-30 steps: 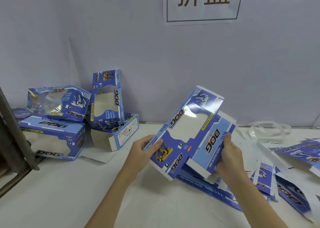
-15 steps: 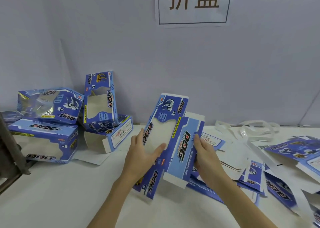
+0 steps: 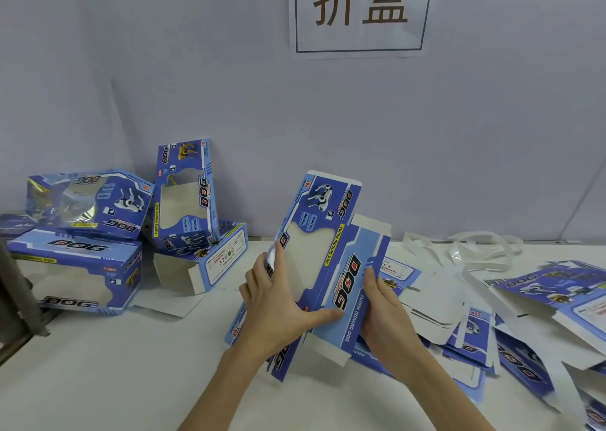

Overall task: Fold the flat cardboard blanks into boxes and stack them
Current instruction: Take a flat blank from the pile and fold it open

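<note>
Blue cardboard blank (image 3: pixel 323 260) stands tilted up between two hands above the white counter (image 3: pixel 98 375). Left hand (image 3: pixel 278 306) grips its left side: the fingers (image 3: pixel 259 276) curl round the edge and the thumb lies flat across the front. Right hand (image 3: pixel 385 319) holds the right edge, fingers tucked behind where I cannot see them, thumb pressed on the edge. Just right of the right fingers lie more flat blanks (image 3: pixel 511 332) in a messy heap. Well left of the left fingers sit the folded boxes (image 3: pixel 108 233), piled by the wall (image 3: pixel 459 135). A paper sign (image 3: pixel 360 14) hangs above
</note>
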{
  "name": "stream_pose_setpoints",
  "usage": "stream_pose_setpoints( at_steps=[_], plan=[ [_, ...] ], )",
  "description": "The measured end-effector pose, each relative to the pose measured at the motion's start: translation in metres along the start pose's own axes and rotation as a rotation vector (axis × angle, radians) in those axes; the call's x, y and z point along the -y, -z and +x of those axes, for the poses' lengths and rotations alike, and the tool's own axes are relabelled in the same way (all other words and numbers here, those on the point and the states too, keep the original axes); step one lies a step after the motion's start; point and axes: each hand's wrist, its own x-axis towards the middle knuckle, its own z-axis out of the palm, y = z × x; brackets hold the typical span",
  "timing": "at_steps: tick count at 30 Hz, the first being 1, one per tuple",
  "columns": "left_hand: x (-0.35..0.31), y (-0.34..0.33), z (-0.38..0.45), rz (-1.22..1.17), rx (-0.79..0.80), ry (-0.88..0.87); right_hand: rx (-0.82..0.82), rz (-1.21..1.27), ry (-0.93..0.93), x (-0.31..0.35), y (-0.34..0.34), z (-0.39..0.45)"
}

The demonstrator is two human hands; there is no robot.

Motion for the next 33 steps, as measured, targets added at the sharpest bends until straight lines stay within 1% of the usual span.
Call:
stream_pose_setpoints(
  at_steps=[7, 10, 12, 15, 18, 20, 22, 24, 26, 28, 29, 30, 31, 33],
  plan=[
    [-0.002, -0.003, -0.002, -0.031, 0.06, -0.005, -0.042, -0.034, 0.027, -0.007, 0.004, 0.001],
    [-0.007, -0.001, -0.006, -0.061, 0.074, -0.035, -0.037, -0.057, 0.047, -0.006, 0.008, 0.002],
    [-0.016, 0.0, -0.011, -0.136, 0.08, -0.071, -0.008, -0.008, 0.017, -0.006, 0.008, 0.001],
    [-0.034, -0.006, -0.023, -0.221, 0.121, -0.156, 0.021, 0.138, -0.059, -0.008, 0.001, -0.003],
    [-0.042, -0.004, -0.025, -0.306, 0.13, -0.212, 0.019, 0.121, -0.017, -0.002, -0.005, -0.004],
    [-0.039, 0.008, -0.022, -0.482, 0.17, -0.18, 0.05, 0.028, 0.015, 0.007, -0.003, -0.005],
    [-0.033, 0.02, -0.019, -0.71, 0.273, -0.166, 0.132, -0.085, 0.043, 0.013, 0.001, -0.007],
    [-0.029, 0.029, -0.013, -0.821, 0.35, -0.149, 0.192, -0.165, 0.06, 0.019, 0.005, -0.01],
    [-0.022, 0.035, -0.006, -0.94, 0.384, -0.041, 0.224, -0.244, 0.055, 0.023, 0.008, -0.011],
    [-0.016, 0.042, -0.002, -1.127, 0.47, 0.145, 0.232, -0.267, 0.039, 0.026, 0.007, -0.013],
    [-0.009, 0.041, -0.003, -1.224, 0.506, 0.21, 0.226, -0.273, 0.031, 0.027, 0.006, -0.014],
    [-0.002, 0.039, -0.006, -1.296, 0.527, 0.23, 0.218, -0.281, 0.026, 0.027, 0.006, -0.015],
    [0.003, 0.036, -0.008, -1.331, 0.537, 0.231, 0.216, -0.28, 0.02, 0.027, 0.006, -0.015],
    [0.008, 0.032, -0.01, -1.329, 0.525, 0.24, 0.201, -0.237, 0.013, 0.027, 0.008, -0.014]
  ],
)
